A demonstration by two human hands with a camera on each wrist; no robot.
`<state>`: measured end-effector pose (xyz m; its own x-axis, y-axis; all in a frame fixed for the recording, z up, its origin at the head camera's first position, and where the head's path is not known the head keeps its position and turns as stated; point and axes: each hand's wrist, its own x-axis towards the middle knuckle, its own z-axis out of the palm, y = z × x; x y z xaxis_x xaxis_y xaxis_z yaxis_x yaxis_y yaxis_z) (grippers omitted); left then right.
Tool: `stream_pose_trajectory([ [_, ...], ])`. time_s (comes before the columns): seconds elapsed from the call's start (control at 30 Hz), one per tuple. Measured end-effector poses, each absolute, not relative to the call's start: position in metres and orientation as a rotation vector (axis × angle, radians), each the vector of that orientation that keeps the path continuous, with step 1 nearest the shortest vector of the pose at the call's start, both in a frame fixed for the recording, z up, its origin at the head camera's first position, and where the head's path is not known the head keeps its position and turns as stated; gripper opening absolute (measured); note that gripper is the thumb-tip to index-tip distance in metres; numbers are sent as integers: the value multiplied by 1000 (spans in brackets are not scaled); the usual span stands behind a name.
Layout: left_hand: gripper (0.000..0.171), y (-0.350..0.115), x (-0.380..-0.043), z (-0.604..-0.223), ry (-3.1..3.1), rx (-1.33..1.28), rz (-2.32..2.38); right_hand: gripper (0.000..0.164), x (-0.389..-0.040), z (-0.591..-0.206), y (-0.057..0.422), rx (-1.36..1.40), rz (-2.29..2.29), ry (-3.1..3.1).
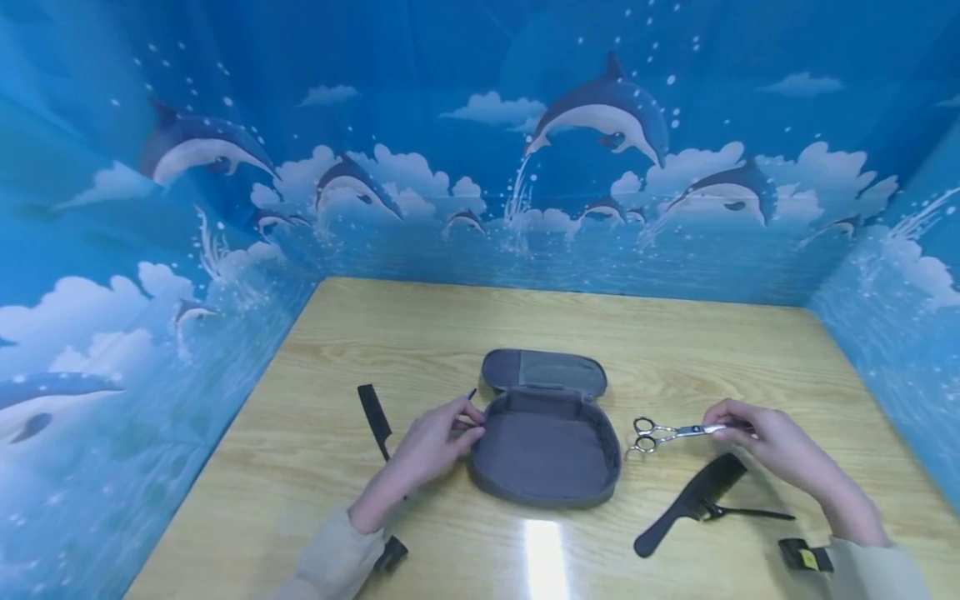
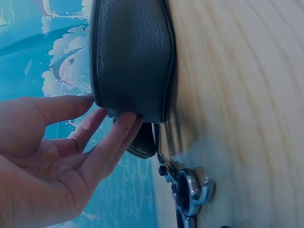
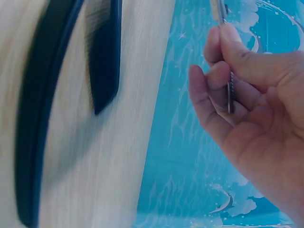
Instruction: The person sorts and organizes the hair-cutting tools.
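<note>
A dolphin-printed backdrop [image 1: 420,100] is standing round the back and sides of your counter [image 1: 405,325], presumably screening off everything behind. The grey case [image 1: 551,454], the main thing here, is sitting mid-counter between your hands, most likely because both are reaching it easily there. Its lid [image 1: 562,373] is lying folded back on the far side, so the opening is facing up towards you.

Your left hand [image 1: 444,433] is touching the case's left end, thumb near the rim and fingertips against the outer wall, probably steadying it; I cannot tell whether you are truly pinching it. Your right hand [image 1: 772,437] is grasping the scissors [image 1: 682,432] by the blade end, above the counter, so the loops are pointing freely towards the case.

The wide comb [image 1: 686,504] is lying just below those scissors, seemingly within short reach of your right hand. Another pair of scissors [image 2: 194,185] is resting near the case's left end; your left hand is apparently hiding it from the head view. The narrow comb [image 1: 373,412] is lying farther left, partly behind your forearm. Smallest, a slim black piece [image 1: 750,512], perhaps a clip, is lying beside the wide comb.
</note>
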<state>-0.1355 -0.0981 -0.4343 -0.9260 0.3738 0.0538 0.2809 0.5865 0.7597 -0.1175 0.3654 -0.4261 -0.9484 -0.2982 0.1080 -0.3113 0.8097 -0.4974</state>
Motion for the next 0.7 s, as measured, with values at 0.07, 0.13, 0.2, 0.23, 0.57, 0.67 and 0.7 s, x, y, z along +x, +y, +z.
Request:
stream_pose_trajectory([
  [0.07,10,-98,-138,-432,2719,549,1261,13,-118,-425,363,487,829,-2922],
  [0.13,8,-97,-139,-428,2748,554,1272,12,-118,-423,358,463,826,-2891],
  [0.2,9,-94,-141,-424,2781,572,1291,10,-118,-419,352,445,849,-2868],
  [0.23,9,-92,-141,-421,2790,578,1304,11,-118,-416,347,442,858,-2858],
  [0.57,23,-63,-149,-406,2299,584,1646,16,-124,-400,275,544,1009,-2680],
  [0.67,27,-55,-149,-409,2133,553,1752,17,-125,-402,256,556,1046,-2649],
  [0.7,29,-53,-148,-409,2100,536,1775,17,-125,-403,251,557,1059,-2643],
])
